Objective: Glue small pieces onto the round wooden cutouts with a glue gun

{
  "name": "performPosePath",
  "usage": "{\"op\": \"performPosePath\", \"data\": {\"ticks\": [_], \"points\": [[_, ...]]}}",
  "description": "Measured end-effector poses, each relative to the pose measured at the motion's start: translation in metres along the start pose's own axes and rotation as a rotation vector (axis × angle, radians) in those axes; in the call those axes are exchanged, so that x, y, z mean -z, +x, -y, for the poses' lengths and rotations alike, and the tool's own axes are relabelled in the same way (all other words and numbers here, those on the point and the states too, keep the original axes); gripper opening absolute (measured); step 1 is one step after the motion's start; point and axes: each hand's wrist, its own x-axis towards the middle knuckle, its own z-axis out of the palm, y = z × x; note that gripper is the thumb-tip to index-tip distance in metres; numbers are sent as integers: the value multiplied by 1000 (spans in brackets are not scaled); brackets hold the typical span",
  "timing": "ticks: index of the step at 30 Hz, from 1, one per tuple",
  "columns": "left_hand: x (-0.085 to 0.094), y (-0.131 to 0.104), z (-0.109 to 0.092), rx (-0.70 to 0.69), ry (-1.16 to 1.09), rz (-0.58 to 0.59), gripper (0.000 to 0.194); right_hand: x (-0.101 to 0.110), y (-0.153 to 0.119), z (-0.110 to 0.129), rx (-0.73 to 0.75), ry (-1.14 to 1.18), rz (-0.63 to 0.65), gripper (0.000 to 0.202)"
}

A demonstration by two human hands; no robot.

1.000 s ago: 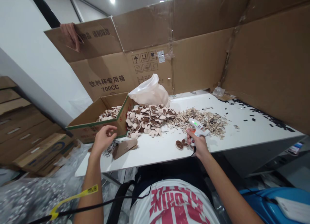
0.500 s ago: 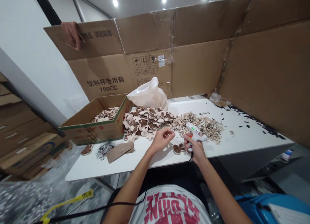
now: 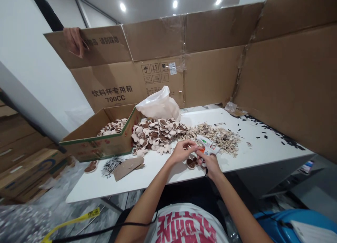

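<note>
A shirt with pink lettering [image 3: 186,223] and a black cable [image 3: 102,230] are seen nearest. At the front of the white table [image 3: 158,171], the glue gun [image 3: 209,144] is grasped by the fingers of the right hand [image 3: 210,164]. The left hand [image 3: 183,152] is held beside it, its fingers curled close to those of the right; whether anything is pinched by them cannot be told. Just below the hands, a brown felt piece [image 3: 190,163] is partly hidden. To the left, folded cardboard [image 3: 127,168] is laid beside a heap of dark shreds [image 3: 111,166]. Farther back, an open box [image 3: 100,146], a felt pile [image 3: 158,132] and beige strips [image 3: 223,137] are set out. Behind them, a plastic bag [image 3: 160,104] is backed by cardboard panels [image 3: 210,74].
</note>
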Motion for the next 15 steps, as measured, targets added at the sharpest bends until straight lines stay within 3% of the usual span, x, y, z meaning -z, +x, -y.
{"op": "performPosePath", "data": {"ticks": [6,15], "points": [[2,2,2,9,-56,-25,41,1,2,-2,51,4,31,48],[0,0,9,134,-269,-112,43,-2,-2,4,58,24,16,52]]}}
